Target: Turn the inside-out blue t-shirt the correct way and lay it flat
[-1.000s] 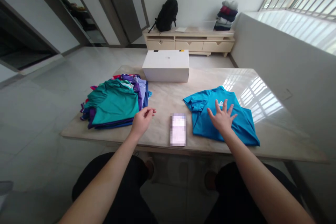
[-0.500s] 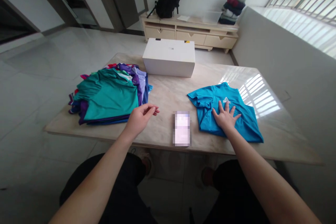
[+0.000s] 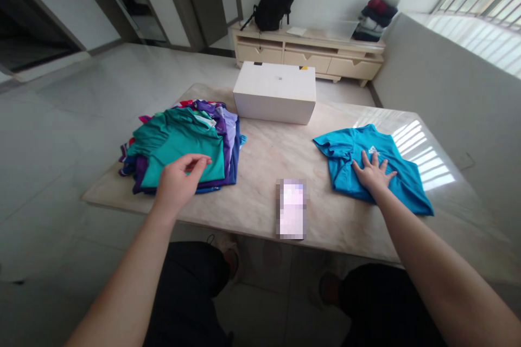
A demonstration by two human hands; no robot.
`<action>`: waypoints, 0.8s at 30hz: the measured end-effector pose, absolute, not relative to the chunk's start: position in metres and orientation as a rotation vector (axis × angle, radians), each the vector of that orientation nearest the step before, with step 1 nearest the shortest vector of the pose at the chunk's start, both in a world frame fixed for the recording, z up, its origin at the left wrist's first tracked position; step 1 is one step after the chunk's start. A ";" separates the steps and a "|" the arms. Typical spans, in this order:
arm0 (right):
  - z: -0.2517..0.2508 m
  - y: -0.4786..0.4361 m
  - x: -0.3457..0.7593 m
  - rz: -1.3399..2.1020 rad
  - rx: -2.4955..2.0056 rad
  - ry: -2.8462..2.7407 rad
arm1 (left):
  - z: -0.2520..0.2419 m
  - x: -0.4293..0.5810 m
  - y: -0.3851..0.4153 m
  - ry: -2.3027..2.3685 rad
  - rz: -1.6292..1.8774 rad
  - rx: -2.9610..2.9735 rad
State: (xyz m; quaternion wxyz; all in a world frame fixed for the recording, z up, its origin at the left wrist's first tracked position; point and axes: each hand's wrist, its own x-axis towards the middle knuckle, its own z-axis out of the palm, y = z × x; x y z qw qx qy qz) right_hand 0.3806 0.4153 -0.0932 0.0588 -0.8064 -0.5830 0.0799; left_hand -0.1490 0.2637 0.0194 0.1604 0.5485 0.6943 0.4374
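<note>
Right hand (image 3: 372,173) lies flat, fingers spread, on the blue shirt (image 3: 407,187) at the bench's (image 3: 264,157) right, its small white logo (image 3: 372,149) unreadable, while the left hand (image 3: 177,184), loosely curled and empty, hovers over the shirt pile (image 3: 179,138).

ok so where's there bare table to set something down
Widest bare patch: the middle of the table, between the shirt pile and the blue shirt, in front of the white box and behind the blurred flat item. Also bare: right of the box, and the sunlit right end. The left end is crowded, with the left hand over the pile.
</note>
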 end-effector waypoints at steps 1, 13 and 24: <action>-0.094 0.421 0.386 0.243 -2.442 -1.772 | 0.017 -0.164 0.266 2.124 1.218 1.644; -0.106 0.451 0.413 0.254 -2.355 -1.749 | -0.026 -0.228 0.284 2.533 0.778 1.704; -0.061 0.348 0.401 0.654 -1.923 -1.603 | -0.039 -0.188 0.309 2.521 0.456 1.724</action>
